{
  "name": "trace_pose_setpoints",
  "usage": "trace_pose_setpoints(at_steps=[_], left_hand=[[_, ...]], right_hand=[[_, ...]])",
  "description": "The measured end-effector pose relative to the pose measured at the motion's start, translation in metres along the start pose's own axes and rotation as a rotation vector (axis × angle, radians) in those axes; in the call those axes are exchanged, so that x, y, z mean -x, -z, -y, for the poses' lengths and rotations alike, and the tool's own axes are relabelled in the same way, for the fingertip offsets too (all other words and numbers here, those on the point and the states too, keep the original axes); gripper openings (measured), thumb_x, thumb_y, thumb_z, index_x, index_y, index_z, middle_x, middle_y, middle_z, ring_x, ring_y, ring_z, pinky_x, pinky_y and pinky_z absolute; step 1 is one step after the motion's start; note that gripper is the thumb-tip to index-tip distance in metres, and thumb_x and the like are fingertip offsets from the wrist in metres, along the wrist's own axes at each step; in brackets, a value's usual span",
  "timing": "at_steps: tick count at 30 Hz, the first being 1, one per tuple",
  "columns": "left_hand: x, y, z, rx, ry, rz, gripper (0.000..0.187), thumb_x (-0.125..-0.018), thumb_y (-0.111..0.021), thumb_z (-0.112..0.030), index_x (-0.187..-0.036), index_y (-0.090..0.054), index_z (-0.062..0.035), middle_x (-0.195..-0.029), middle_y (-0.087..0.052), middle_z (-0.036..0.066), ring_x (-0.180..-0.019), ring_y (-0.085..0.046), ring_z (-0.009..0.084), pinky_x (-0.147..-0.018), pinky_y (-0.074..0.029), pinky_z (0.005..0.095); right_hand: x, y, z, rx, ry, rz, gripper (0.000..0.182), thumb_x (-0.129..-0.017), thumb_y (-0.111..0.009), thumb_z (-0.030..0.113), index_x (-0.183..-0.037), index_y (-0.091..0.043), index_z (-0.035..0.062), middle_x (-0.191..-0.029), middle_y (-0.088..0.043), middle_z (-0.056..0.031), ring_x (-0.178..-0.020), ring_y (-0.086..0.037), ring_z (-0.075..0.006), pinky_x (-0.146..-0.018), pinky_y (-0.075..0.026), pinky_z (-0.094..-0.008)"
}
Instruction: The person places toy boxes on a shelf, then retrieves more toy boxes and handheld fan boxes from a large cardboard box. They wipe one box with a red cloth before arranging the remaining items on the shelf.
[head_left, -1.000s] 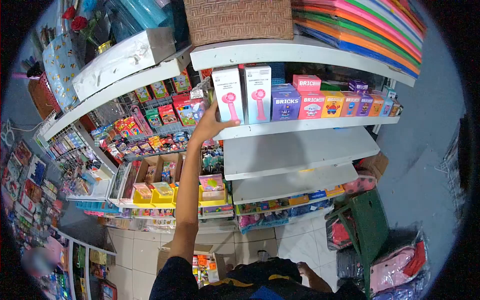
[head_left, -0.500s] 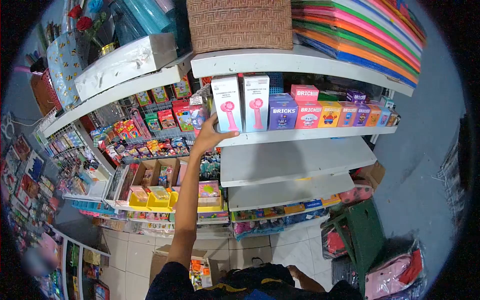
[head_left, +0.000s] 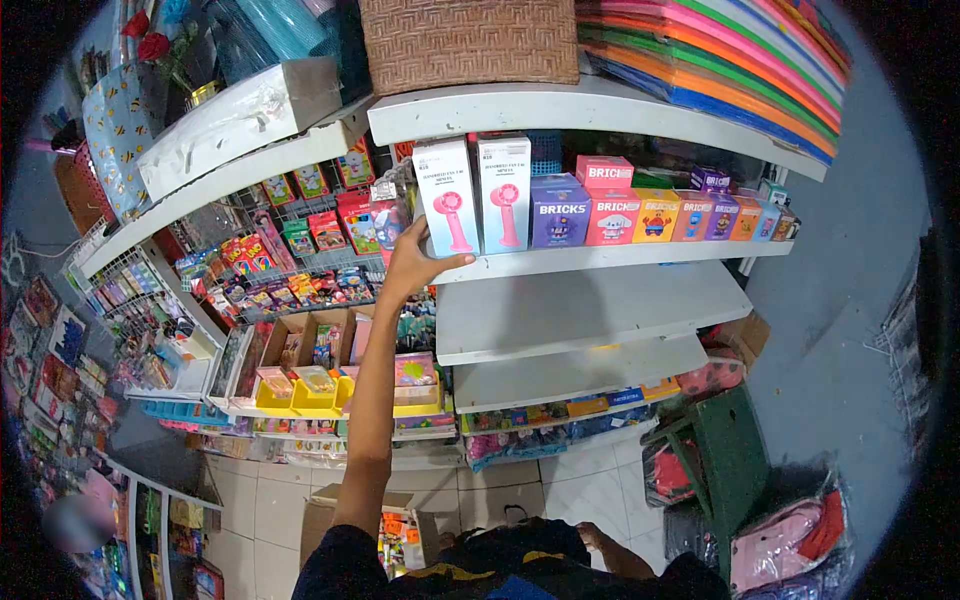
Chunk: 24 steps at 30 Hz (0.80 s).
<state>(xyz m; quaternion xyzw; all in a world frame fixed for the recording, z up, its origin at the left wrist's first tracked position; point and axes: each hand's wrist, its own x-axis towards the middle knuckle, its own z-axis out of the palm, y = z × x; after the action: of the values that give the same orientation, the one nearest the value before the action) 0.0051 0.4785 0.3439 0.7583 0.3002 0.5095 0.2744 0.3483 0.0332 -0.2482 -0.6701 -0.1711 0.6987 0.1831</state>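
My left hand (head_left: 418,265) reaches up to the upper shelf, at the lower left corner of a white handheld fan box (head_left: 448,200). Its fingers go round the box's left side and are partly hidden; the thumb lies along the bottom front by the shelf edge. A second fan box (head_left: 505,198), also printed with a pink fan, stands upright close by on the right. Beyond it come a purple Bricks box (head_left: 559,212) and a row of smaller colourful brick boxes (head_left: 693,216). My right hand (head_left: 592,537) hangs low beside my body, its fingers mostly hidden.
Above sit a woven basket (head_left: 470,45) and stacked coloured sheets (head_left: 710,65). Two grey shelf boards (head_left: 590,310) lie below the boxes. Left are hanging toys and yellow bins (head_left: 315,398). A green stool (head_left: 715,470) and an open carton (head_left: 420,500) are on the floor.
The view has shifted slightly, so the shelf and boxes appear a little higher and further left. My left hand stays at the same fan box. My right hand remains low.
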Motion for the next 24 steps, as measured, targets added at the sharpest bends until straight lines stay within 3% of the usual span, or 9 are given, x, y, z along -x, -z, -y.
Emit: trace_pose_setpoints(at_steps=[2, 6, 9, 17, 24], left_hand=[[-0.001, -0.001, 0.003, -0.005, -0.017, -0.013, 0.068, -0.060, -0.087, -0.023, -0.115, -0.056, 0.0046, -0.111, -0.063, 0.016, -0.104, -0.059, 0.0221, -0.096, -0.043, 0.0349], [0.000, 0.000, -0.003, -0.053, 0.005, -0.003, 0.067, -0.061, -0.087, -0.023, -0.114, -0.057, 0.0046, -0.109, -0.064, 0.016, -0.102, -0.060, 0.0222, -0.094, -0.044, 0.0351], [0.002, 0.001, -0.009, -0.072, 0.023, 0.014, 0.066, -0.062, -0.087, -0.023, -0.113, -0.057, 0.0044, -0.109, -0.064, 0.016, -0.102, -0.060, 0.0222, -0.094, -0.045, 0.0353], [0.003, -0.001, 0.002, 0.102, -0.054, -0.010, 0.070, -0.064, -0.086, -0.017, -0.121, -0.051, 0.0039, -0.117, -0.060, 0.015, -0.111, -0.055, 0.0228, -0.100, -0.039, 0.0358], [-0.001, 0.003, 0.007, 0.048, 0.026, 0.092, 0.070, -0.065, -0.085, -0.018, -0.123, -0.052, 0.0044, -0.119, -0.060, 0.015, -0.113, -0.055, 0.0225, -0.102, -0.038, 0.0358]], right_hand=[[-0.022, 0.008, -0.021, -0.008, 0.011, 0.033, 0.051, -0.085, -0.051, 0.054, -0.121, -0.061, 0.0183, -0.116, -0.063, -0.0042, -0.107, -0.057, -0.0268, -0.093, -0.039, -0.0534], [-0.044, 0.020, -0.036, -0.183, 0.094, 0.218, 0.051, -0.075, -0.071, 0.046, -0.115, -0.061, 0.0170, -0.112, -0.064, -0.0078, -0.105, -0.058, -0.0300, -0.085, -0.042, -0.0554], [-0.046, 0.013, -0.034, -0.187, 0.083, 0.161, 0.046, -0.075, -0.074, 0.041, -0.111, -0.062, 0.0158, -0.107, -0.064, -0.0064, -0.101, -0.060, -0.0280, -0.079, -0.046, -0.0523], [-0.030, 0.006, -0.019, -0.095, 0.027, 0.074, 0.043, -0.078, -0.068, 0.043, -0.112, -0.062, 0.0167, -0.105, -0.064, -0.0054, -0.099, -0.059, -0.0273, -0.081, -0.046, -0.0514], [-0.025, 0.007, -0.027, -0.089, -0.002, 0.060, 0.042, -0.081, -0.062, 0.045, -0.114, -0.061, 0.0174, -0.104, -0.065, -0.0045, -0.098, -0.059, -0.0268, -0.083, -0.045, -0.0507]])
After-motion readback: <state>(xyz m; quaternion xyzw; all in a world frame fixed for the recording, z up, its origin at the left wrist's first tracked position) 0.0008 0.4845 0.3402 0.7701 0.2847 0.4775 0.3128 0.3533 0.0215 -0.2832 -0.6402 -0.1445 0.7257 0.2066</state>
